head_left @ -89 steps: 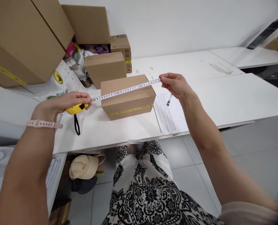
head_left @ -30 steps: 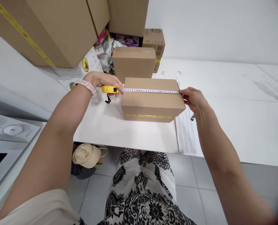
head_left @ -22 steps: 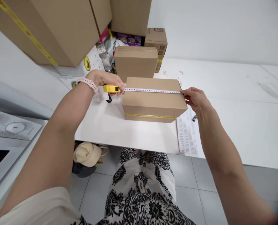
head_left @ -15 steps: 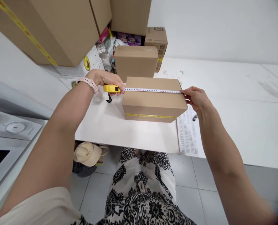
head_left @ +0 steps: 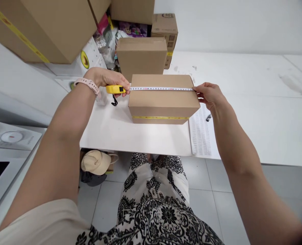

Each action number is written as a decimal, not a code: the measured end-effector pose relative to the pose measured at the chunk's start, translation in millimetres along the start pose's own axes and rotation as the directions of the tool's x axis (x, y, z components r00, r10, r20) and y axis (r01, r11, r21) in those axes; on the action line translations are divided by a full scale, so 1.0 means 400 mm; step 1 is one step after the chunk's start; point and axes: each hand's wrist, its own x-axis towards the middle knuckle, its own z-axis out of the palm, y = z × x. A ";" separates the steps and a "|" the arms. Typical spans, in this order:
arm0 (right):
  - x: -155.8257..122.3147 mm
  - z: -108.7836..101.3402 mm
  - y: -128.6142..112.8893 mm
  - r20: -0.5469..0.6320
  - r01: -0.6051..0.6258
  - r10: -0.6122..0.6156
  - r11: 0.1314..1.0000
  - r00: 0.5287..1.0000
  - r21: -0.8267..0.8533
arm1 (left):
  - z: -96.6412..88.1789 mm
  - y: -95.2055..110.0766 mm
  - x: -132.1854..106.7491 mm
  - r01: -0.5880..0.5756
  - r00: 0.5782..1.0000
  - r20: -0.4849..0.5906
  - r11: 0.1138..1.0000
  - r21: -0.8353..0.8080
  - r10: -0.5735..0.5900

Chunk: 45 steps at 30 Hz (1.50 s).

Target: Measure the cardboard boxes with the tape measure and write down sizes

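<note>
A brown cardboard box [head_left: 163, 99] with a yellow tape strip along its front side sits on the white table [head_left: 140, 139]. Its top is crossed lengthwise by the white blade of a yellow tape measure [head_left: 115, 89]. At the box's left end, my left hand [head_left: 115, 81] grips the tape measure's case, and a black wrist strap dangles below. Fingers of my right hand [head_left: 208, 95] pinch the blade's free end at the box's right edge. A printed sheet [head_left: 200, 134] lies partly under the box's right side and my right hand.
Behind stand another brown box [head_left: 142, 56] and a smaller printed carton [head_left: 165, 27]. Large taped cartons [head_left: 44, 30] rise at the left above a white box with an avocado picture [head_left: 84, 60]. A white appliance [head_left: 10, 139] is at lower left; a cream cap [head_left: 96, 162] lies below the table.
The whole view has shifted, so the box and both hands appear slightly higher and further left. Both hands keep their hold, with the blade still stretched over the box.
</note>
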 end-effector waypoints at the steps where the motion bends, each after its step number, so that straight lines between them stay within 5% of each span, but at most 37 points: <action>1: -0.001 0.000 0.000 0.002 -0.004 0.004 1.000 1.000 -0.012 | 0.003 0.006 -0.005 0.006 1.000 -0.014 1.000 0.020 -0.006; 6: -0.019 -0.013 -0.050 -0.035 0.048 -0.052 0.995 0.998 -0.092 | 0.020 0.074 -0.093 0.006 0.986 -0.164 0.991 0.132 0.016; 11: -0.073 -0.051 -0.183 -0.102 0.366 -0.372 0.928 0.923 -0.074 | 0.122 0.152 -0.241 0.007 0.901 -0.431 0.991 0.136 0.053; 14: -0.139 -0.066 -0.222 -0.071 0.561 -0.565 0.825 0.822 -0.071 | 0.268 0.140 -0.302 0.006 0.908 -0.418 1.000 -0.027 -0.016; 17: -0.237 -0.065 -0.188 -0.045 0.680 -0.683 0.730 0.729 -0.069 | 0.462 0.070 -0.314 -0.110 0.883 -0.470 0.967 -0.231 -0.012; 19: -0.300 -0.060 -0.137 -0.063 0.674 -0.675 0.737 0.735 -0.043 | 0.604 0.020 -0.295 -0.185 0.895 -0.446 0.900 -0.394 -0.011; 22: -0.360 -0.057 -0.063 -0.075 0.590 -0.586 0.807 0.806 0.027 | 0.809 -0.005 -0.241 -0.279 0.920 -0.390 0.761 -0.586 0.038; 25: -0.376 -0.055 -0.025 -0.067 0.528 -0.524 0.847 0.849 0.064 | 0.943 0.020 -0.201 -0.309 0.936 -0.344 0.652 -0.692 0.078; 28: -0.379 -0.054 -0.003 -0.146 0.523 -0.511 0.850 0.847 0.062 | 0.960 0.024 -0.206 -0.304 0.928 -0.370 0.680 -0.667 0.051; 33: -0.400 -0.061 0.068 -0.226 0.468 -0.442 0.881 0.868 0.071 | 0.863 -0.037 -0.241 -0.281 0.841 -0.541 0.851 -0.443 -0.004; 35: -0.404 -0.061 0.087 -0.233 0.435 -0.409 0.897 0.882 0.075 | 0.862 -0.035 -0.228 -0.280 0.851 -0.525 0.839 -0.466 -0.007; 41: -0.334 -0.026 -0.008 -0.096 0.504 -0.495 0.851 0.864 0.146 | 0.966 0.084 -0.148 -0.365 0.881 -0.473 0.616 -0.698 -0.015; 45: -0.210 0.049 -0.117 0.090 0.504 -0.520 0.850 0.850 0.152 | 0.940 0.164 -0.143 -0.390 0.910 -0.414 0.354 -0.850 0.007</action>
